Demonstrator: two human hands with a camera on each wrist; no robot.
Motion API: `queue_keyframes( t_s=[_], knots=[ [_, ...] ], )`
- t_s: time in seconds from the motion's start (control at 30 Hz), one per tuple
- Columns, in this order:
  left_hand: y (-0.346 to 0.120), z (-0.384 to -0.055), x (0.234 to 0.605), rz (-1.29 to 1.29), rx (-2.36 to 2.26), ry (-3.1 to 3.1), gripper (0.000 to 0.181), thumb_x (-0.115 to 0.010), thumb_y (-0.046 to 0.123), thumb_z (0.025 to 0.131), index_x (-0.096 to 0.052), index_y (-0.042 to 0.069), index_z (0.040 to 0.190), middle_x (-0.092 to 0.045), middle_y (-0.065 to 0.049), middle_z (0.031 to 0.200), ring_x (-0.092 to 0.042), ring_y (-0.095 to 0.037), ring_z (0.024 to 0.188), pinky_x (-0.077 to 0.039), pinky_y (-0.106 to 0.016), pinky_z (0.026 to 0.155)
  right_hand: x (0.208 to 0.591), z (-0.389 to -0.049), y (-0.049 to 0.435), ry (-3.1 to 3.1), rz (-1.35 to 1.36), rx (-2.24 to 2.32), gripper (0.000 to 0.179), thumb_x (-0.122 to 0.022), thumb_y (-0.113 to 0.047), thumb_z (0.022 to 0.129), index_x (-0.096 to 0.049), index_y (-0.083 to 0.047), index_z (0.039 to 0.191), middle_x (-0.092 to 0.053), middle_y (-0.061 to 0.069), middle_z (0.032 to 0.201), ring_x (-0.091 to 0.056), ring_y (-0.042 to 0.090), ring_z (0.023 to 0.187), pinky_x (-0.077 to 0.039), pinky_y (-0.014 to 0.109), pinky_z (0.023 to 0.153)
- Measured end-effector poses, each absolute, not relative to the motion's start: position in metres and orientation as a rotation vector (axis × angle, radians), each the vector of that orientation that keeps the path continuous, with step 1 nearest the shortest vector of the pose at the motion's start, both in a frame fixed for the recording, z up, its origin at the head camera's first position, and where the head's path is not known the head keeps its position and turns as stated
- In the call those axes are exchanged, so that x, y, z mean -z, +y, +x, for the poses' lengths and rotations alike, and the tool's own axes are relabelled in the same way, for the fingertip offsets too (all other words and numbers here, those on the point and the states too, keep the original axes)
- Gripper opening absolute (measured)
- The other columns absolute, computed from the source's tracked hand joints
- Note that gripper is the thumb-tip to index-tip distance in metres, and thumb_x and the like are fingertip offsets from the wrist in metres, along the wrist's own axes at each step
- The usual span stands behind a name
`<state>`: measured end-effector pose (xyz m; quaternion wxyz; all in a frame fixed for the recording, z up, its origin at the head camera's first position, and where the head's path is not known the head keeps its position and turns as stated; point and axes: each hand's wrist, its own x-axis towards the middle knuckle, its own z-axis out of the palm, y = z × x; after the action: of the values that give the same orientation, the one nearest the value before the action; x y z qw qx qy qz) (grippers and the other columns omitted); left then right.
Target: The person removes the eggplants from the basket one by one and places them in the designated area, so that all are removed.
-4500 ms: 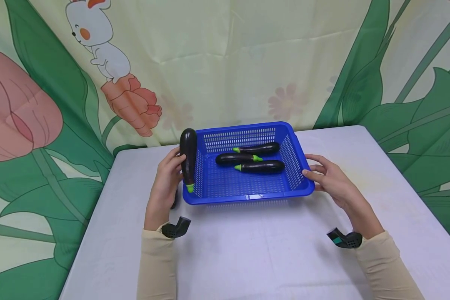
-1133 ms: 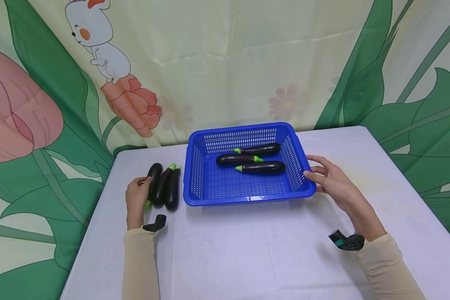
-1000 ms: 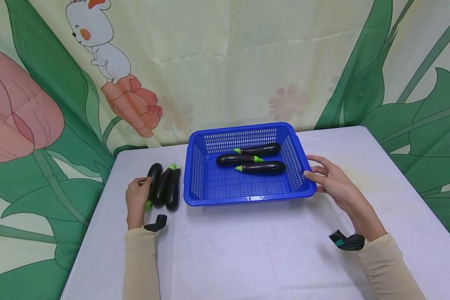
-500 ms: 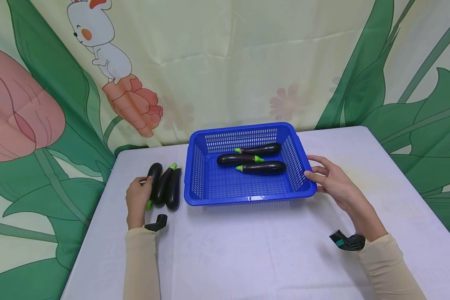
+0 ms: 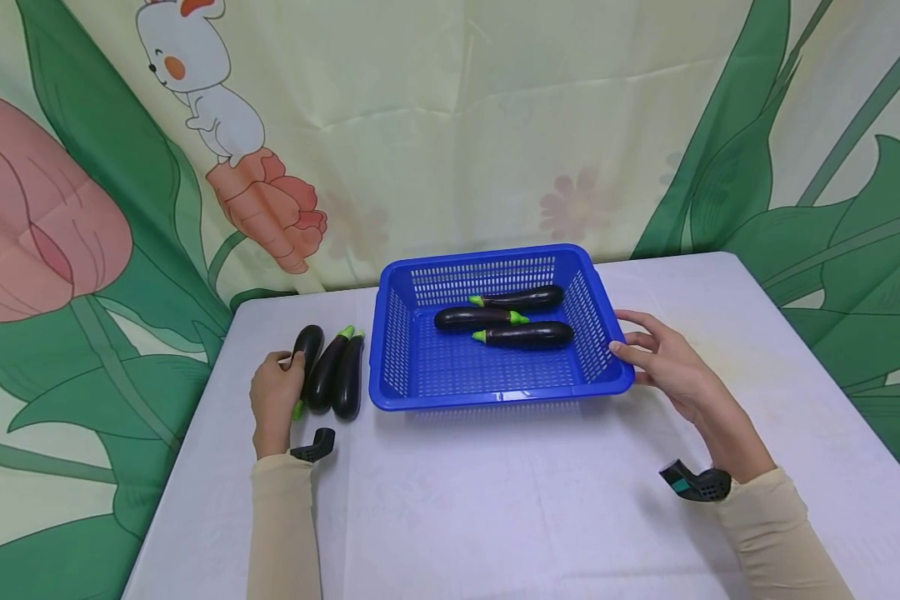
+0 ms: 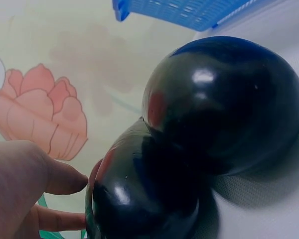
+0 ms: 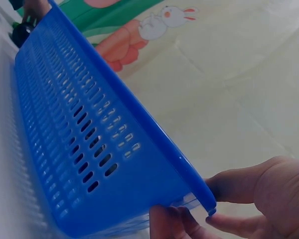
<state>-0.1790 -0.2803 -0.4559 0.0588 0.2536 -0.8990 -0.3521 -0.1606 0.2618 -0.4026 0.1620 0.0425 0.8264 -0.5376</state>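
My left hand (image 5: 276, 396) is at the left of the table, thumb and fingers at the near side of the leftmost eggplant (image 5: 310, 346). Two more dark, glossy eggplants lie right beside it, a middle eggplant (image 5: 330, 371) and a right eggplant (image 5: 348, 379), green stems pointing away. In the left wrist view, thumb and a finger meet the edge of a dark eggplant (image 6: 144, 194). With my right hand (image 5: 663, 358) I grip the right rim of a blue plastic basket (image 5: 495, 398), thumb on top and fingers below. Inside lie three eggplants, one of them the front eggplant (image 5: 528, 335).
A white cloth (image 5: 495, 508) covers the table. Behind it hangs a printed curtain (image 5: 450, 142) with a rabbit, tulips and leaves. The basket stands near the table's back edge, just right of the row of eggplants.
Since the oldest frame, my left hand has carried an eggplant from over the basket's left rim down to the table, beside two others. During the last second, both hands stay almost still.
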Motion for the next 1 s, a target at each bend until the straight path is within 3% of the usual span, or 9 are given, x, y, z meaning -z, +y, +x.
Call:
queue_keyframes(
  t_s=[0.57,1.0],
  knots=[
    [-0.274,-0.182,0.453,0.667,0.812,-2.643,0.052,-0.051,0.032,0.105,-0.056,-0.004,0.142,-0.062,-0.029,0.129,-0.053,-0.051,0.123,-0.042,-0.067,0.100,0.402,-0.161,0.262,2.362,0.118,1.534,0.079,-0.059,-0.039,0.106,-0.015,-0.018,0.168,-0.046,0.030,0.154,-0.065,0.025,0.116,-0.059,0.025,0.083],
    [-0.264,-0.181,0.439,0.316,0.597,-2.627,0.048,-0.060,0.031,0.104,-0.058,0.003,0.143,-0.056,-0.029,0.141,-0.044,-0.052,0.132,-0.035,-0.071,0.103,0.401,-0.160,0.261,2.361,0.121,1.545,0.078,-0.059,-0.038,0.107,-0.016,-0.018,0.168,-0.046,0.030,0.154,-0.064,0.027,0.117,-0.059,0.024,0.083]
  ],
)
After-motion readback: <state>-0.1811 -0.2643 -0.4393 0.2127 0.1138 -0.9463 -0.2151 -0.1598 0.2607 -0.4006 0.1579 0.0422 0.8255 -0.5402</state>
